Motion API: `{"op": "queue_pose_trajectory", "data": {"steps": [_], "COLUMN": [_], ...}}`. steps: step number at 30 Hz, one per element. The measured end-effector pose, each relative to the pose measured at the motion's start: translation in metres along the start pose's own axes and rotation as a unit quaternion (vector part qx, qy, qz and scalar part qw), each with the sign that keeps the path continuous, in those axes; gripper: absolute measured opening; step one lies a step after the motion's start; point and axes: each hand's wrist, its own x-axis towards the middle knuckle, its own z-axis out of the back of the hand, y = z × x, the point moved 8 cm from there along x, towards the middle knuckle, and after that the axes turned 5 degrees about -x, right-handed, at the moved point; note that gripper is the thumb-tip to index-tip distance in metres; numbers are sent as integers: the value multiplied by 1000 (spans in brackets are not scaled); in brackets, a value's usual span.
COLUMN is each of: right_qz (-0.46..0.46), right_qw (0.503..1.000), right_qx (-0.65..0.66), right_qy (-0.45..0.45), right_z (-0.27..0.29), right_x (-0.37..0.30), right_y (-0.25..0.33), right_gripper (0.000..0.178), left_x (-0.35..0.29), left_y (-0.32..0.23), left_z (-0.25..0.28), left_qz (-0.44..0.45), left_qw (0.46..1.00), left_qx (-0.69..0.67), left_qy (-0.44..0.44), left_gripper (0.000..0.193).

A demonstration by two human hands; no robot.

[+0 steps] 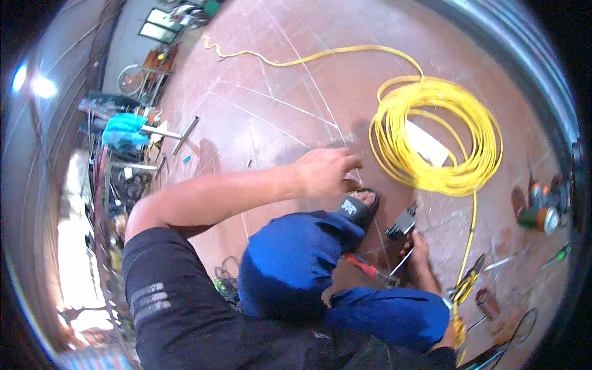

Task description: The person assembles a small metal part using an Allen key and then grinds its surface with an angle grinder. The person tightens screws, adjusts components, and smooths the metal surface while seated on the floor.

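My left hand (325, 173) reaches over the floor, just beyond my sandalled foot (365, 201). Its fingers are bent with a gap between fingertips and thumb, and I see nothing held there. Lower right, my right hand (422, 250) is closed around a small grey and black box-like part (402, 224). A thin metal rod (402, 261) slants down from beside its fingers; whether the hand grips that too is hidden. A red-handled tool (362, 266) lies on the floor between my legs. Both blue-trousered knees are bent.
A large coil of yellow cable (487, 148) lies ahead to the right, around a white piece (425, 143). Pliers (473, 271), a dark orange-ended cylinder (538, 219) and other tools sit at right. Along the left stands clutter with a bright blue cloth (125, 131).
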Motion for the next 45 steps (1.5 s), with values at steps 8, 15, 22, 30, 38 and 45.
{"op": "queue_pose_trajectory", "data": {"steps": [8, 15, 22, 30, 38, 45], "right_qz": [-39, 9, 36, 39, 82, 19], "right_qw": [995, 974, 943, 918, 882, 946], "right_qx": [-76, -214, -327, -394, -450, -313], "right_qy": [43, 77, 58, 23, -114, -82], "right_z": [2, -15, -77, -60, 19, -17], "right_x": [34, 27, 29, 31, -20, -54], "right_y": [4, 25, 90, 109, 61, 63], "right_gripper": [35, 38, 41, 46, 36, 28], "left_x": [-259, -432, -296, 8, 118, 103], "left_y": [148, 234, 374, 100, -32, -39], "left_z": [-87, -225, -131, 182, -156, -245], "left_qz": [263, 466, 324, -112, -57, -63], "left_qw": [964, 823, 936, 876, 967, 982], "left_qx": [8, -219, 76, -220, -224, -151], "left_qy": [41, 239, 111, -414, -105, -92], "left_gripper": [45, 50, 29, 49, 57, 57]}}
